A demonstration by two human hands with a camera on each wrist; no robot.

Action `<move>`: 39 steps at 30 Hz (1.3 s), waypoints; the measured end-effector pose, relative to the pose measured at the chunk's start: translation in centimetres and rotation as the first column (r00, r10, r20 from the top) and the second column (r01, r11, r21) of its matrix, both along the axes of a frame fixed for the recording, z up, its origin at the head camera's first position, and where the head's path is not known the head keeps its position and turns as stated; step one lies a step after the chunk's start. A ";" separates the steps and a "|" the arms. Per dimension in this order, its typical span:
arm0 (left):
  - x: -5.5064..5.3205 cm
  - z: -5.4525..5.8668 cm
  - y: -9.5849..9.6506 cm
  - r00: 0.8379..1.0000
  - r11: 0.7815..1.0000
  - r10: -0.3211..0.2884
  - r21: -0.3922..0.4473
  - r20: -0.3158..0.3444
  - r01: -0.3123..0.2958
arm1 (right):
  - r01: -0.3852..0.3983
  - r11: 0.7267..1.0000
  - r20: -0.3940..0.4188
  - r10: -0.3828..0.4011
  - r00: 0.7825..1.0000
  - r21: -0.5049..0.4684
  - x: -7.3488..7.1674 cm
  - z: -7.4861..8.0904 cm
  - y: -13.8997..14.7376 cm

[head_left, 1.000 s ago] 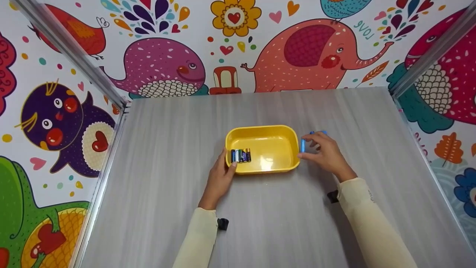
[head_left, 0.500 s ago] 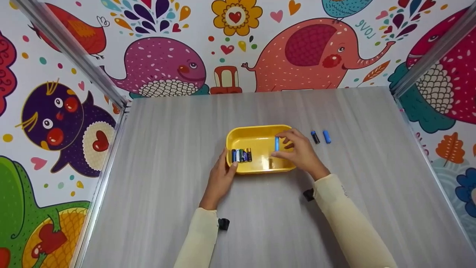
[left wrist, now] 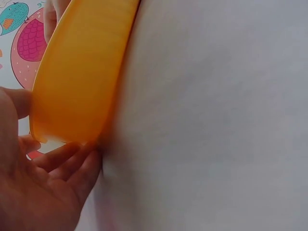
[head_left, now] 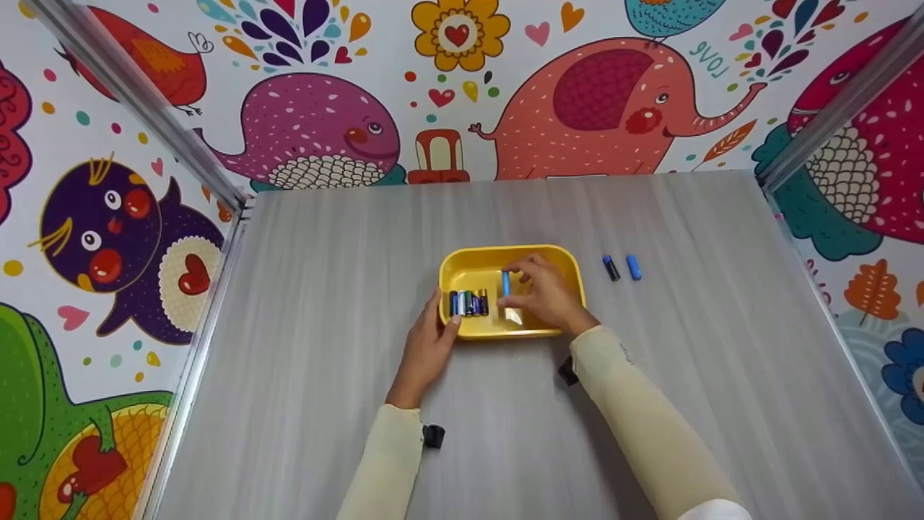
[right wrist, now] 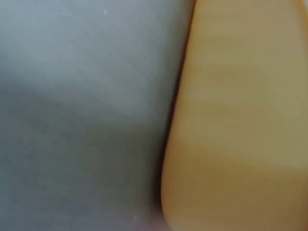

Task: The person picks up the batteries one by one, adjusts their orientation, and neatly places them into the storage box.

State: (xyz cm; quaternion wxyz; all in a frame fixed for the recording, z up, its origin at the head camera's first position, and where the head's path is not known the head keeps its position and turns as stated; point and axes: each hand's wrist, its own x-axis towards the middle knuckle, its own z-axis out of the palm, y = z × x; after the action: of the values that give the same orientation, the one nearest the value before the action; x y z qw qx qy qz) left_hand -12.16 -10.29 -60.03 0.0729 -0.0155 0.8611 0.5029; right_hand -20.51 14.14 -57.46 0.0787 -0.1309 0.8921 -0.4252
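1. While the left hand (head_left: 427,343) grips the near left corner of the yellow tub (head_left: 476,263), thumb at the rim and fingers against the outer wall, the right hand (head_left: 547,295) is clamped on a light-blue battery (head_left: 505,283), pinched between thumb and fingers.
2. Location: the light-blue battery is within the tub's outline, near mid-length, to the right of a row of batteries (head_left: 468,303) at the left end. A strip of tub floor separates it from the row.
3. Surroundings: a black battery (head_left: 611,268) with a blue end and a loose blue battery (head_left: 634,267) lie apart on the grey table (head_left: 325,325), beyond the tub's right end. A wall printed with cartoon animals (head_left: 447,101) stands behind.
4. Obstruction: the row occupies the left side; the right hand and wrist cross the tub's right part and near rim.
5. Concealed or unclear: both ends of the held battery are partly covered by fingertips — whether it touches the floor cannot be told. The exact count in the row is hard to make out. The right wrist view is blurred, showing the tub's outer side and table; in the left wrist view, the tub wall hides its contents.
6. Alignment: the held battery's long axis runs near to far, roughly parallel with the row — which terminal faces away is indeterminable.
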 end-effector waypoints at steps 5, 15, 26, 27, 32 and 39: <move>0.1 0.0 0.1 1.000 1.000 0.003 0.009 0.002 -0.003 | -0.027 1.000 0.036 0.027 0.999 0.003 -0.6 -0.7 -0.7; 0.0 0.0 0.1 1.000 1.000 0.006 0.023 -0.002 -0.006 | -0.063 0.998 0.047 0.063 0.997 0.015 -1.4 -1.4 -0.9; 0.0 -0.1 0.0 1.000 1.000 -0.007 0.018 -0.017 0.007 | -0.096 0.993 0.075 0.091 0.993 0.067 -1.5 -1.9 -1.0; 0.0 -0.1 0.1 1.000 1.000 -0.008 0.016 -0.022 0.008 | -0.096 0.993 0.076 0.091 0.993 0.073 -1.5 -2.0 -1.0; 0.0 -0.1 0.1 1.000 1.000 -0.005 0.024 -0.017 0.005 | -0.078 0.991 0.078 0.070 0.994 0.106 -1.6 -2.0 -1.1; 0.1 0.0 0.2 1.000 1.000 0.001 0.018 -0.015 0.000 | -0.082 0.980 0.079 0.068 0.995 0.183 -1.5 -2.0 -1.2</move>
State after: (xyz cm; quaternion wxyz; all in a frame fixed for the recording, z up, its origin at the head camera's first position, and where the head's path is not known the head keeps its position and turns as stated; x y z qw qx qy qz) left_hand -12.10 -10.13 -60.05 0.0664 -0.0113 0.8572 0.5105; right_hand -21.98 12.91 -59.42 0.1390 -0.1409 0.9190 -0.3410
